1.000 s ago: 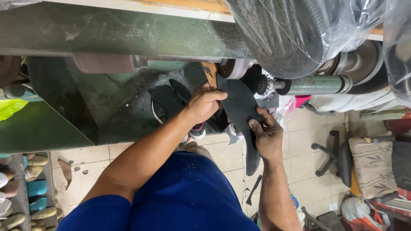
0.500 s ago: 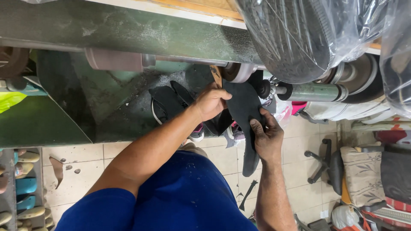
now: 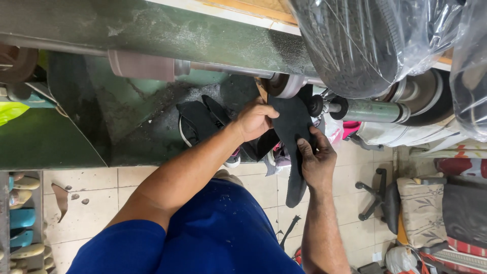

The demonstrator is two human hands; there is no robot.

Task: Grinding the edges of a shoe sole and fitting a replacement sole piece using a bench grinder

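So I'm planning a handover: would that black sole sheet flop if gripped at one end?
Likely bends, not limp: the black sole sheet looks thin, yet its unheld lower end stays fairly straight. Probably light; the left hand and right hand steady it with fingers.

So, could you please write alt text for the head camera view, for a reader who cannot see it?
Two bare hands, left hand and right hand, hold a black sole-shaped sheet against a small wheel on a dusty green machine. Black soles lie behind; tiled floor below.

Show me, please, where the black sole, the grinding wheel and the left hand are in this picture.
black sole [image 3: 293,127], head view, on its broad upper part.
grinding wheel [image 3: 284,85], head view, on its pale rim.
left hand [image 3: 255,121], head view, on the back of the hand.
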